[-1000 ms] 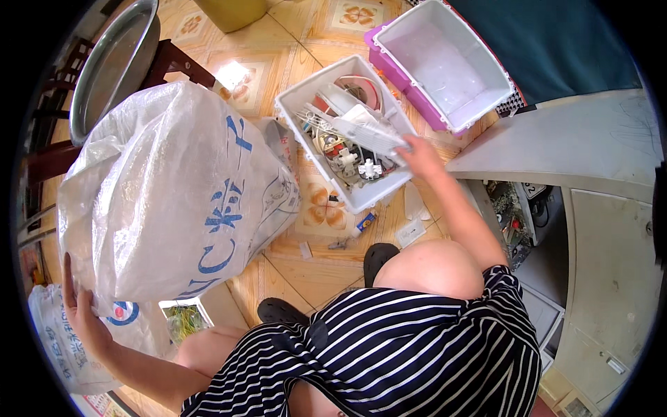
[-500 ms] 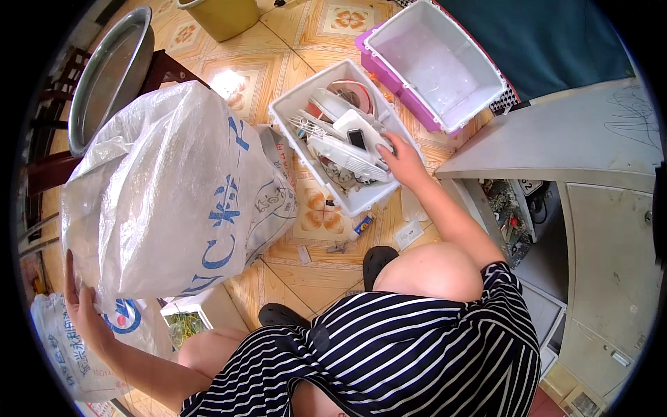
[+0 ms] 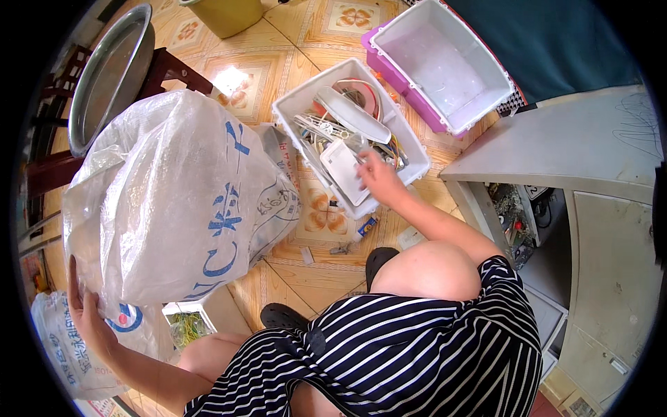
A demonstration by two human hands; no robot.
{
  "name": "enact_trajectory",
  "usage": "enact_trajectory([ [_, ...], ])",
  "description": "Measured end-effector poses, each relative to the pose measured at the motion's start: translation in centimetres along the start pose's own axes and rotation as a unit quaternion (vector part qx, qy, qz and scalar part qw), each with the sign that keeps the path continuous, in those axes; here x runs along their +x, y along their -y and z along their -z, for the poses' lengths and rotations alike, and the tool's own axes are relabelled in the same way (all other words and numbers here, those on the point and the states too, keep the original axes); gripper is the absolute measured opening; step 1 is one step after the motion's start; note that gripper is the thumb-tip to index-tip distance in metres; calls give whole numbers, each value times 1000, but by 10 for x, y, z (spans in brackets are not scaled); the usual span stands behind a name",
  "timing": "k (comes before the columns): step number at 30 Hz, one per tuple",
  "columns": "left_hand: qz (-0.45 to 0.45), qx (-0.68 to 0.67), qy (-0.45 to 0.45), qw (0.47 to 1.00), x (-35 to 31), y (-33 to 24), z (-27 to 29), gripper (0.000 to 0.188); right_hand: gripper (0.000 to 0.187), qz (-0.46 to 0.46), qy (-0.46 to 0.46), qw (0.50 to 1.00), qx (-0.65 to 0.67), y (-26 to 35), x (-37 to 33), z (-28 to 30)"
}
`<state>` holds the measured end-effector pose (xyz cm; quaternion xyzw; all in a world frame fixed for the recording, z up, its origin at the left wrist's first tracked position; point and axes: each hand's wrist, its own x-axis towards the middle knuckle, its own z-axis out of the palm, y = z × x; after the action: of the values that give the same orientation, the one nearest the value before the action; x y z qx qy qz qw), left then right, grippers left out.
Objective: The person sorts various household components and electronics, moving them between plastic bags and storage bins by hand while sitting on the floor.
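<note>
My right hand (image 3: pixel 381 182) is inside the white plastic bin (image 3: pixel 421 165), over a flat white rectangular panel (image 3: pixel 340 163). Its fingertips are smeared by motion, so I cannot make out whether they hold anything. Beyond it, a long white plastic piece (image 3: pixel 353 115) lies slanted across rolled and loose wires. At the left, my left hand (image 3: pixel 87 320) grips the lower side of a big white woven sack (image 3: pixel 163 201), thumb and fingers on its thin plastic. The sack bulges and carries blue print.
An open purple-and-white bin (image 3: pixel 445 66) stands at the back right, beside a grey cabinet (image 3: pixel 611 187) with an open compartment. A metal basin (image 3: pixel 114 76) and yellow bucket (image 3: pixel 226 15) are farther back. Green-yellow wires (image 3: pixel 187 328) fill a box near my left knee.
My right hand has moved left across the bin. The long white piece now lies farther right, the panel shows flat, and the small black rectangle is out of sight. My left hand has stayed put.
</note>
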<state>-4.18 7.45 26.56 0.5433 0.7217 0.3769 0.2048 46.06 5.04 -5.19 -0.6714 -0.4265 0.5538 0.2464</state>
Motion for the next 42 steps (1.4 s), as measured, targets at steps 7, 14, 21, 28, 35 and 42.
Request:
enact_trajectory([
  [7,-6,-24,24,999,5,-3,-10,57,44,-52,-113,912,-390,-35,46,40],
  [14,5,15,16,1000,5,7,-2,56,30,110,-105,978,145,-15,19,101],
  [21,13,-12,24,1000,5,5,0,57,50,54,292,944,-146,26,-48,119],
  [28,-11,-10,12,1000,2,-2,-11,57,112,104,72,905,-406,2,-10,13],
  [35,2,28,-4,1000,-6,-4,-7,57,117,26,78,951,-298,-16,16,17],
  [42,-2,32,1,999,-6,-6,-9,57,66,-53,-36,965,-256,-10,22,11],
])
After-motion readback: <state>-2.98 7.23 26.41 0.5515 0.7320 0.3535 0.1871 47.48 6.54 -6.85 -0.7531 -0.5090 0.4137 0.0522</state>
